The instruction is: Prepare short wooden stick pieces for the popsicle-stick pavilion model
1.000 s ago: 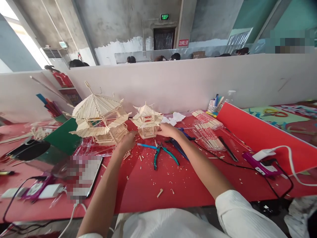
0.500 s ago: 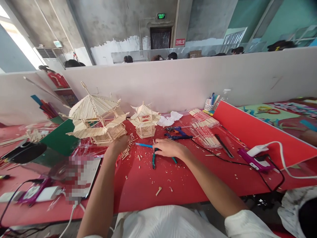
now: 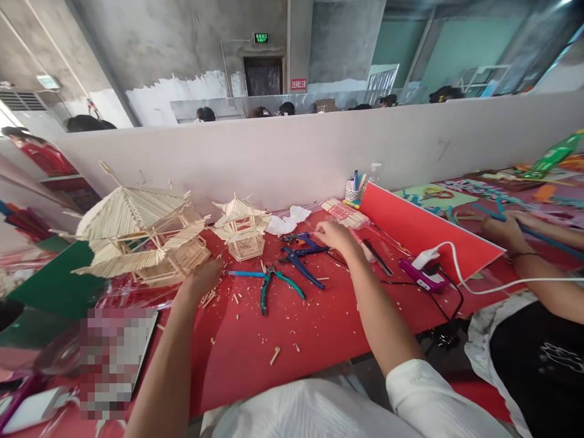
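My left hand (image 3: 206, 278) is closed beside the lower right edge of a large pavilion model (image 3: 137, 234) made of thin wooden sticks. What its fingers hold, if anything, is hidden. My right hand (image 3: 335, 236) reaches over the table with bent fingers drawn together, just behind a blue glue gun (image 3: 301, 267) and near packs of wooden sticks (image 3: 342, 212). I cannot make out anything between those fingertips. Between my arms lie teal-handled nippers (image 3: 278, 285) and a slim blue pen-like tool (image 3: 249, 274). A smaller stick pavilion (image 3: 241, 228) stands behind them.
Cut stick pieces (image 3: 274, 356) and crumbs litter the red table (image 3: 237, 371). A phone-like tablet (image 3: 141, 347) lies at left. On the right are a red board (image 3: 424, 225), a purple power strip (image 3: 422, 277) with cables, and another person's hands (image 3: 506, 231).
My right hand has left the blue tool and nippers and moved right, over by the glue gun. My left hand stays by the large model. The view has swung to the right.
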Demonstrator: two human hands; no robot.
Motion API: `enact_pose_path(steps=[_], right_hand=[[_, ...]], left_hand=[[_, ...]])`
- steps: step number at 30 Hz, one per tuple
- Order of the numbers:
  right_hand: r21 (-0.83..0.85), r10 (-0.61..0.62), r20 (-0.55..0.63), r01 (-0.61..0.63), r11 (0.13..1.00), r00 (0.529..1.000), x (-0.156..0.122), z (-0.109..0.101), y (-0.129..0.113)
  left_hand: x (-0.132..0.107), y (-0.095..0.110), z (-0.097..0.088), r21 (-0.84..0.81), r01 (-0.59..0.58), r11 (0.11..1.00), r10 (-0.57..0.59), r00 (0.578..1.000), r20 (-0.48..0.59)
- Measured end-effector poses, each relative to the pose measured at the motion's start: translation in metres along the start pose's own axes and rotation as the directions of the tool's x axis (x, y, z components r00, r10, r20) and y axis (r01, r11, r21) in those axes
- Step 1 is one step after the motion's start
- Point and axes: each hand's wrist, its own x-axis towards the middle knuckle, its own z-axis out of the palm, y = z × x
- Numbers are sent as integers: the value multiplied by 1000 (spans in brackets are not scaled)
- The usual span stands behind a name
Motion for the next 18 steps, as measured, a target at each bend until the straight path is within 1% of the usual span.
enact_pose_path(steps=[1, 2, 4, 6, 8, 10, 15, 18], right_hand=[[-17, 88, -57, -89, 996, 995, 3, 3, 19], [-29, 138, -69, -141, 990, 988, 6, 7, 35], [-23, 151, -26, -152, 988, 988, 10, 17, 59], [-12, 157, -3, -157, 987, 988, 13, 27, 71], [-5, 175, 4, -175, 985, 985, 15, 32, 75], [6, 190, 0, -190, 982, 982, 16, 33, 75], [66, 207, -31, -205, 977, 978, 12, 21, 77], [127, 217, -87, -205, 970, 972, 11, 17, 79]], left_hand=[[0, 1, 0, 4, -5, 1000, 5, 1000, 4], [0, 1, 0, 6, -6, 1000, 6, 1000, 7], [1, 2, 0, 9, -5, 1000, 5, 1000, 11], [2, 2, 0, 7, -3, 1000, 3, 1000, 14], [3, 1, 0, -3, -7, 1000, 8, 1000, 11], [3, 0, 1, -15, -8, 1000, 8, 1000, 10], [3, -2, 3, -21, -14, 1000, 14, 1000, -10], [3, -1, 2, -42, -35, 999, 35, 999, -7]])
